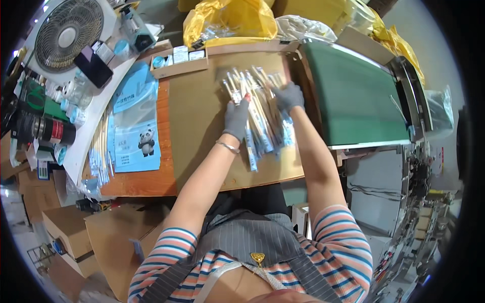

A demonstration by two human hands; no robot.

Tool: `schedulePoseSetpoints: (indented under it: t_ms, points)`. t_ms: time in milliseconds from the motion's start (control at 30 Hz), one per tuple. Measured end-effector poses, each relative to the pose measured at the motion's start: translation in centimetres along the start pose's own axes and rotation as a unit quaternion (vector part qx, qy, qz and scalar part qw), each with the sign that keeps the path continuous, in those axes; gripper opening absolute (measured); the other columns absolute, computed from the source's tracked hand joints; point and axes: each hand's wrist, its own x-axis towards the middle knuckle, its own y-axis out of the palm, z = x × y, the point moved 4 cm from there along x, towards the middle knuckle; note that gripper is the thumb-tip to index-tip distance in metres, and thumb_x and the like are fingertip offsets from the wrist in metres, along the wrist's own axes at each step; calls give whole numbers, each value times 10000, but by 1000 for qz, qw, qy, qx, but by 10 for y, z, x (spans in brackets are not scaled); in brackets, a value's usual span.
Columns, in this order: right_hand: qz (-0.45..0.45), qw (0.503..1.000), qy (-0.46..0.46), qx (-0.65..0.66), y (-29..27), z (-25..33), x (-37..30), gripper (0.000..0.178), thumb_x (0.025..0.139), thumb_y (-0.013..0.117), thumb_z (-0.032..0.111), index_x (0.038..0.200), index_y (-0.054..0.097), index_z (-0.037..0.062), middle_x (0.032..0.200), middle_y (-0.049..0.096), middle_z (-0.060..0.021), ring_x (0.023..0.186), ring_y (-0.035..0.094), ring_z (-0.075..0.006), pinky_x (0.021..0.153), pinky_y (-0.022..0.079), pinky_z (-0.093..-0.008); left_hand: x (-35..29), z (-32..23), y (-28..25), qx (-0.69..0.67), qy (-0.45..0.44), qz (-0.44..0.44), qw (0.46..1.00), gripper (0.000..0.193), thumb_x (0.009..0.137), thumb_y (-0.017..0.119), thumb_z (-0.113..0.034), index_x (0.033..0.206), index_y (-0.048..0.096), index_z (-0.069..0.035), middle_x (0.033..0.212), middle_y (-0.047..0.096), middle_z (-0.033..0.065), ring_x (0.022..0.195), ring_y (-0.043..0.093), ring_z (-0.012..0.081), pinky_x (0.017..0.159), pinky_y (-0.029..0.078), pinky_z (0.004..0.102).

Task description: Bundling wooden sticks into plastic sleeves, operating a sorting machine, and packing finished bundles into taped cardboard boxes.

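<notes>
A loose bundle of pale chopsticks in clear and blue wrappers [260, 121] lies slightly fanned out on the cardboard sheet, its upper ends blurred by motion. On its left side is my left hand [236, 119], in a grey glove with a bare reddish fingertip showing, closed against the sticks. My right hand [290, 97], gloved too, has its fingers curled around the upper right of the bundle. Part of each hand's grip is hidden behind the chopsticks. More wrapped chopsticks [102, 146] lie at the left, beside blue panda-printed bags [136, 144].
The cardboard sheet [194, 121] covers much of the orange tabletop [165, 174]. A small carton [179, 67] holding little boxes stands at the back. A green-topped machine [353, 96] borders the right. At left are a fan [68, 37] and phone [94, 67]; behind, a yellow bag [230, 22].
</notes>
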Motion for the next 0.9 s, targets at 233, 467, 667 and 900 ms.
schedulePoseSetpoints:
  t_ms: [233,467,667,900]
  points:
    - [334,824,-11,458,49,70,-75,449,831,686,354,1052,637,-33,886,652,-61,769,595,-114,677,487,-268,7,-8,-27,-56,-15,74,996,535,752,779,-377,1069,594,12,874,641,49,706,591,128,656,485,282]
    - [195,687,-210,667,-44,127,-139,541,791,734,220,1211,492,-19,949,622,-74,851,598,-145,728,497,-276,-59,-117,-51,20,283,202,937,835,616,870,-225,1310,449,-25,1148,585,73,1049,567,190,912,453,299]
    - [261,702,-313,584,-67,114,-172,1256,532,916,235,1489,119,74,1291,459,-125,1206,459,-242,980,414,-381,-84,-98,-74,45,255,264,929,1173,561,887,-234,1468,170,-34,1353,438,104,1224,448,190,1036,359,318]
    - [332,768,-102,537,-73,129,-249,895,681,816,163,1419,326,31,1203,530,-111,1032,548,-173,893,452,-295,-130,-85,-92,129,221,344,903,631,635,820,-179,1179,534,-36,1066,612,59,985,581,169,887,480,328]
